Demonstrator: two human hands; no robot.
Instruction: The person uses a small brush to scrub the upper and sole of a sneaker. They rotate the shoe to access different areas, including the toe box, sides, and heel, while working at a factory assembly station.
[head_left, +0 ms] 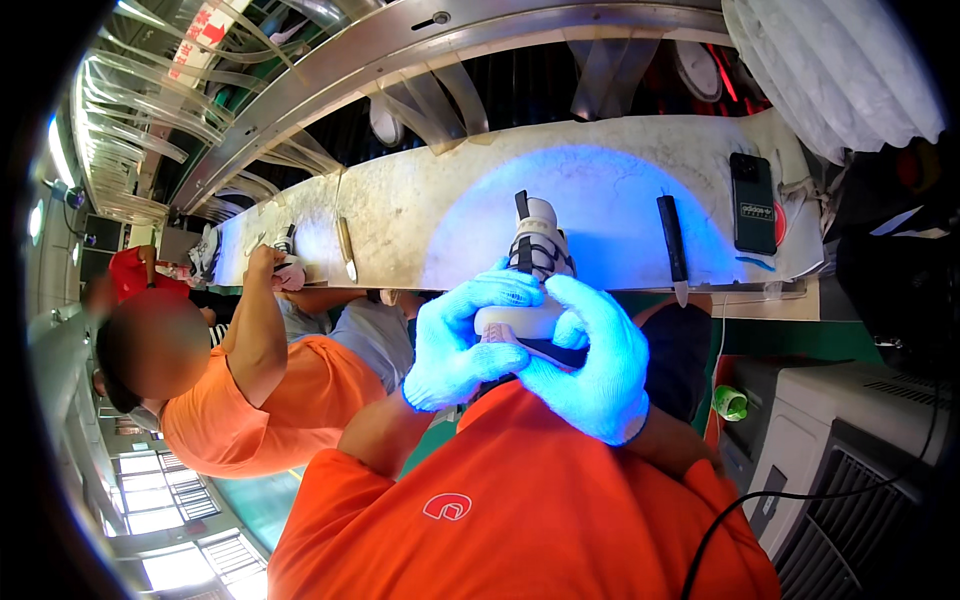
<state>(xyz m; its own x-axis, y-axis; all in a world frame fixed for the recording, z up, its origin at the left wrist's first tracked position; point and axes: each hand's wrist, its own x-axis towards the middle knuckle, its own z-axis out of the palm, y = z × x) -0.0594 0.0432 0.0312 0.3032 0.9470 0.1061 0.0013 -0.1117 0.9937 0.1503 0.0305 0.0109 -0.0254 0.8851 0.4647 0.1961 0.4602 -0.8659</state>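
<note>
Both of my hands wear knitted gloves that glow blue under a violet-blue light. Between them is a sneaker (541,262) with pale upper, dark laces and a dark pull tab, its heel end resting over the bench edge and its toe toward me. My left hand (455,335) is closed around the left side of the toe. On the other side, my right hand (597,355) grips the toe and sole edge with bent fingers. A small pinkish patch shows between the thumbs. To the right of the shoe lies a knife (671,235) with a dark handle, its blade past the bench edge.
The long pale workbench (400,225) runs across in front of me. A black phone (752,205) lies at its right end. Leftward lie a wooden-handled knife (346,245) and a co-worker in orange (280,395) handling another shoe (288,268). A grey machine (840,440) stands right.
</note>
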